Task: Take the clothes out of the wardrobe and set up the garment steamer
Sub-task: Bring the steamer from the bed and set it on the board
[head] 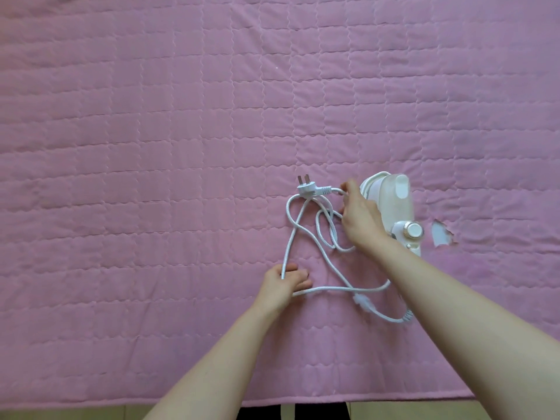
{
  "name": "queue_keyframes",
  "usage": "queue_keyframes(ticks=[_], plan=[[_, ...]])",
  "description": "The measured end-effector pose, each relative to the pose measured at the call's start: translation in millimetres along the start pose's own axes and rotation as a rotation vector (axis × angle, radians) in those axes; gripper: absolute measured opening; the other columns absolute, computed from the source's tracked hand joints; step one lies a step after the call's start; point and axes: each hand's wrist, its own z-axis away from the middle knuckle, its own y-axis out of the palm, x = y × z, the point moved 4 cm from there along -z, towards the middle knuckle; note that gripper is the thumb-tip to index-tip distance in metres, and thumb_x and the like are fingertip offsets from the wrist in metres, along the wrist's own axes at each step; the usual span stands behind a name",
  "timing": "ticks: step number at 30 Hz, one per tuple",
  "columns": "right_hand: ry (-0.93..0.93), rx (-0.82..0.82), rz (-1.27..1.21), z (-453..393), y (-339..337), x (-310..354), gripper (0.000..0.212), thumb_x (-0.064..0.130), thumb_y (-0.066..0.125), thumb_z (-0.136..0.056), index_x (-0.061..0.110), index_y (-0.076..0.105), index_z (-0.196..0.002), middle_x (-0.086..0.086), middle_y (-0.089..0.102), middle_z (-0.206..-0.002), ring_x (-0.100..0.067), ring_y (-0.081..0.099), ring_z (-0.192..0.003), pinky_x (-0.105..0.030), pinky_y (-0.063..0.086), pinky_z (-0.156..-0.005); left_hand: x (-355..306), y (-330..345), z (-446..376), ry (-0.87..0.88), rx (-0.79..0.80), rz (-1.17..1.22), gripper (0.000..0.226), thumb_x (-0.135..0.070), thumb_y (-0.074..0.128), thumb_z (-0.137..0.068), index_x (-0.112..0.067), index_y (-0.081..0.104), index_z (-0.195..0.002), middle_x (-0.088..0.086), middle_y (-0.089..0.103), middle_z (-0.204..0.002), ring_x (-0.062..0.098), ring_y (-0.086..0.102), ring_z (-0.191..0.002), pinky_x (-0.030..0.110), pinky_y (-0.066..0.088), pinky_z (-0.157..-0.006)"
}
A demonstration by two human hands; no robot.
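A white handheld garment steamer [394, 204] lies on the pink quilted bed cover [151, 147], right of centre. Its white power cord [306, 234] sprawls in loose loops to the left of it, ending in a three-pin plug [306, 186]. My right hand [357, 216] pinches the cord just behind the plug, next to the steamer's head. My left hand [285, 283] grips a loop of the cord lower down, resting on the cover. No clothes are in view.
The cover has a small torn patch [441, 233] just right of the steamer. The bed's near edge [181, 403] runs along the bottom, with light floor [75, 413] below it and dark trouser legs at bottom centre.
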Motion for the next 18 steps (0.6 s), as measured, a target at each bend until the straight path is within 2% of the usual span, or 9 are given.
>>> queue_keyframes(ticks=[1, 3, 5, 7, 10, 12, 15, 16, 18], plan=[[-0.002, 0.015, 0.024, 2.8, 2.7, -0.3, 0.027, 0.011, 0.031, -0.087, 0.030, 0.032, -0.106, -0.013, 0.057, -0.083, -0.033, 0.050, -0.069, -0.038, 0.041, -0.062, 0.0, 3.2, -2.2, -0.011, -0.010, 0.061, 0.042, -0.016, 0.072, -0.073, -0.008, 0.054, -0.110, 0.008, 0.070, -0.092, 0.021, 0.072, -0.092, 0.037, 0.054, -0.085], [-0.008, 0.058, 0.029, 12.0, 12.4, -2.6, 0.027, 0.012, 0.034, -0.087, 0.029, 0.033, -0.108, -0.013, 0.059, -0.082, -0.032, 0.050, -0.068, -0.037, 0.039, -0.062, -3.4, 6.9, -4.8, -0.007, -0.025, 0.149, 0.032, -0.015, 0.072, -0.079, -0.008, 0.058, -0.107, 0.008, 0.071, -0.094, 0.021, 0.071, -0.095, 0.038, 0.052, -0.087], [0.011, 0.100, -0.077, 26.9, 27.5, -6.9, 0.023, 0.018, 0.037, -0.086, 0.030, 0.035, -0.106, -0.013, 0.063, -0.079, -0.032, 0.059, -0.067, -0.040, 0.050, -0.066, -8.8, 9.3, -5.7, 0.016, -0.012, 0.193, 0.012, -0.015, 0.066, -0.087, -0.010, 0.062, -0.097, 0.009, 0.070, -0.094, 0.021, 0.070, -0.091, 0.034, 0.049, -0.082], [0.064, 0.109, -0.216, 44.8, 38.0, -10.2, 0.017, 0.021, 0.038, -0.088, 0.033, 0.039, -0.099, -0.010, 0.065, -0.075, -0.030, 0.064, -0.064, -0.044, 0.054, -0.066, -13.7, 10.2, -7.1, 0.021, -0.030, 0.199, 0.012, -0.021, 0.062, -0.090, -0.011, 0.065, -0.095, 0.007, 0.070, -0.093, 0.021, 0.067, -0.087, 0.032, 0.048, -0.079], [0.083, 0.113, -0.325, 66.9, 48.3, -11.6, 0.012, 0.020, 0.041, -0.096, 0.028, 0.046, -0.103, 0.002, 0.062, -0.082, -0.019, 0.056, -0.067, -0.029, 0.035, -0.063, -16.1, 8.9, -12.0, 0.016, -0.051, 0.178, 0.023, -0.028, 0.062, -0.091, -0.009, 0.065, -0.103, 0.008, 0.072, -0.097, 0.023, 0.070, -0.090, 0.034, 0.054, -0.081], [0.084, 0.110, -0.320, 77.5, 50.5, -11.2, 0.017, 0.018, 0.042, -0.097, 0.024, 0.047, -0.112, 0.001, 0.061, -0.083, -0.022, 0.053, -0.069, -0.028, 0.028, -0.059, -16.2, 5.5, -13.8, 0.029, -0.066, 0.115, 0.015, -0.017, 0.062, -0.089, -0.007, 0.065, -0.100, 0.014, 0.071, -0.097, 0.028, 0.070, -0.092, 0.039, 0.055, -0.088], [0.135, 0.118, -0.400, 81.4, 55.8, -18.2, 0.018, 0.019, 0.039, -0.095, 0.033, 0.044, -0.105, -0.001, 0.070, -0.075, -0.014, 0.065, -0.066, -0.016, 0.043, -0.053, -15.0, -2.7, -13.9, 0.050, -0.140, -0.040, 0.014, 0.002, 0.058, -0.081, -0.006, 0.059, -0.092, 0.018, 0.066, -0.086, 0.031, 0.069, -0.083, 0.037, 0.057, -0.082], [0.148, 0.117, -0.429, 80.4, 57.6, -21.1, 0.018, 0.020, 0.039, -0.094, 0.037, 0.042, -0.101, -0.001, 0.071, -0.073, -0.015, 0.068, -0.068, -0.019, 0.050, -0.060, -14.1, -4.9, -13.2, 0.065, -0.160, -0.112, 0.018, 0.004, 0.058, -0.079, -0.006, 0.058, -0.093, 0.015, 0.063, -0.082, 0.028, 0.067, -0.077, 0.035, 0.056, -0.076], [0.140, 0.088, -0.446, 77.2, 55.1, -23.8, 0.018, 0.021, 0.039, -0.093, 0.038, 0.041, -0.097, -0.001, 0.070, -0.075, -0.022, 0.069, -0.072, -0.037, 0.055, -0.072, -12.6, -6.9, -9.4, 0.083, -0.165, -0.238, 0.028, 0.005, 0.060, -0.077, -0.008, 0.056, -0.101, 0.008, 0.060, -0.078, 0.022, 0.064, -0.071, 0.029, 0.054, -0.068]])
